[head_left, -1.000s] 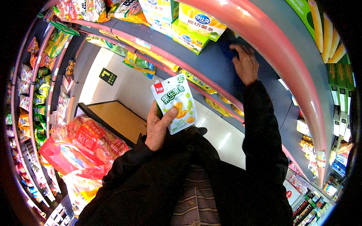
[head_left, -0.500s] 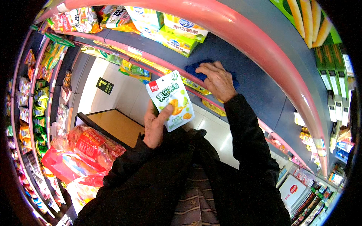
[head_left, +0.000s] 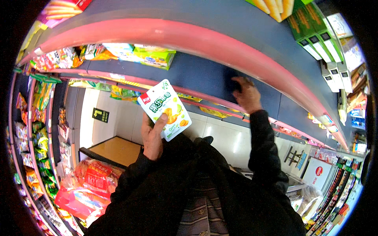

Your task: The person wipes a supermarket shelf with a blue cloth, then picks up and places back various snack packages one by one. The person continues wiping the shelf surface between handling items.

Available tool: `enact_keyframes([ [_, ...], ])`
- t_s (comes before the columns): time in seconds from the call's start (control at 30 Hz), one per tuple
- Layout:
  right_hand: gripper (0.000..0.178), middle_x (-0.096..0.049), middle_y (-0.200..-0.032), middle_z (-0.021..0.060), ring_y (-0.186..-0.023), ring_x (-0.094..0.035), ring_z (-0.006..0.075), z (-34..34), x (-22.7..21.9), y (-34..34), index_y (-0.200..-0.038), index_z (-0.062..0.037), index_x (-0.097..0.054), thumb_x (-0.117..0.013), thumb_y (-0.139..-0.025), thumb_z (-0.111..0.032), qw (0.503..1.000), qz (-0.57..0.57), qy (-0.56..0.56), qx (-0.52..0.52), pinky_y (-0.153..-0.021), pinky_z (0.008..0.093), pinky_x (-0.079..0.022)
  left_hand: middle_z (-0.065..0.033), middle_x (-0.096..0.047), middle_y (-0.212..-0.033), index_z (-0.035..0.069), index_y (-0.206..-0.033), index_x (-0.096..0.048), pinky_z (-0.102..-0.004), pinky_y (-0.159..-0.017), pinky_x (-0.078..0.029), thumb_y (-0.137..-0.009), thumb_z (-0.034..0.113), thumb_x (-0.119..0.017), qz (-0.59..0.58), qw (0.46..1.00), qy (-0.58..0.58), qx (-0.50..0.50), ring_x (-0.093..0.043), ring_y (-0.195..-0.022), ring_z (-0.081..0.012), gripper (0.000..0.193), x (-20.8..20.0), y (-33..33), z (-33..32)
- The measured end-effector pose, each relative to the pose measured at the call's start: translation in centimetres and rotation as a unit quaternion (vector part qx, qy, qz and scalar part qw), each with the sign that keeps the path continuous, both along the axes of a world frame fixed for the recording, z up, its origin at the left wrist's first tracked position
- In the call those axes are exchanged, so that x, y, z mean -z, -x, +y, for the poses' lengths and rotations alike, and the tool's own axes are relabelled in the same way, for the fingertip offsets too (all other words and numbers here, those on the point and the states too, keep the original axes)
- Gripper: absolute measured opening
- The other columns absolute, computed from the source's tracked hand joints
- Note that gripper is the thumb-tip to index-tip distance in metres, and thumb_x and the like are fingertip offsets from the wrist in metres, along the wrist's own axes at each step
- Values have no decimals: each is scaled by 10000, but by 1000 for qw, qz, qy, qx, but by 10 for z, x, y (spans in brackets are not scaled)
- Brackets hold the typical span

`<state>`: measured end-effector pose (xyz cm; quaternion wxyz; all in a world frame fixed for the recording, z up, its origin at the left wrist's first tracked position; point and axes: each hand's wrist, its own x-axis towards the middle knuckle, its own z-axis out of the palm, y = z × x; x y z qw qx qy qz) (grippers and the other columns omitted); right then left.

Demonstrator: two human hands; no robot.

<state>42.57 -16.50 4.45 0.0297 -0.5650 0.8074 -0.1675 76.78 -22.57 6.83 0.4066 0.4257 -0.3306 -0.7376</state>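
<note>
My left hand [head_left: 152, 137] pinches a white pouch [head_left: 173, 120] of fruit snacks by its lower left side, thumb across the front. The pouch is upright but tilted, its printed front showing orange and green fruit. Further right, my right hand [head_left: 249, 96] reaches over the dark shelf [head_left: 193, 72], fingers bent. By its fingertips is a dark blue cloth [head_left: 229, 81], hard to tell from the shelf and partly hidden by the hand. Yellow-green and white snack boxes [head_left: 155, 59] stand on the same shelf, left of the right hand.
A curved pink shelf edge [head_left: 165, 33] runs above my hands. Green boxes [head_left: 311, 35] stand on the upper shelf at right. Large red snack bags [head_left: 88, 188] lie at lower left by a brown carton [head_left: 116, 151]. Racks of packets [head_left: 39, 137] line the left.
My right hand with the cloth has moved right along the shelf, away from the snack boxes. The left hand still holds the pouch, a little further left in view. The view has shifted.
</note>
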Motion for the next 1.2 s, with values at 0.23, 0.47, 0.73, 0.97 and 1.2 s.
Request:
enact_keyframes([
  [0.23, 304, -681, -1113, 29, -1028, -639, 297, -72, -11, -114, -1051, -161, -689, -631, -771, -58, 984, -91, 24, -148, -857, 421, -563, -111, -603, -1232, 19, -1391, -426, -346, -941, -508, -935, 169, -705, -28, 996, 82, 32, -609, -1080, -182, 555, -11, 9, -13],
  [0.47, 311, -663, -1053, 96, -964, -644, 144, 27, -35, -88, -1119, -46, -663, -604, -820, 18, 826, -547, 131, 49, -848, 291, -537, -142, -631, -1234, -26, -1357, -483, -328, -965, -483, -941, 161, -693, -58, 984, 133, 105, -613, -1090, -181, 502, -31, 34, -22],
  [0.73, 331, -675, -967, 125, -775, -686, 192, 152, -2, -99, -1159, 7, -608, -569, -836, 67, 650, -679, 268, 211, -685, 337, -593, -107, -641, -1225, -22, -1306, -548, -316, -987, -450, -945, 141, -686, -50, 935, 231, 263, -604, -1086, -162, 420, -51, 123, -8],
  [0.97, 338, -679, -938, 106, -737, -666, 179, 215, 3, -100, -1162, 9, -611, -580, -827, 49, 582, -685, 327, 292, -658, 324, -580, -92, -625, -1241, -10, -1281, -550, -324, -1036, -416, -931, 101, -700, 33, 911, 242, 333, -583, -1142, -157, 397, -32, 238, -4],
  [1.2, 367, -664, -1003, 68, -846, -646, 155, 253, 10, -93, -1172, -8, -611, -550, -818, 68, 538, -697, 347, 322, -771, 309, -560, -85, -634, -1260, 7, -1294, -563, -317, -1004, -453, -885, 13, -728, 58, 923, 222, 308, -597, -1149, -157, 441, 21, 332, -12],
])
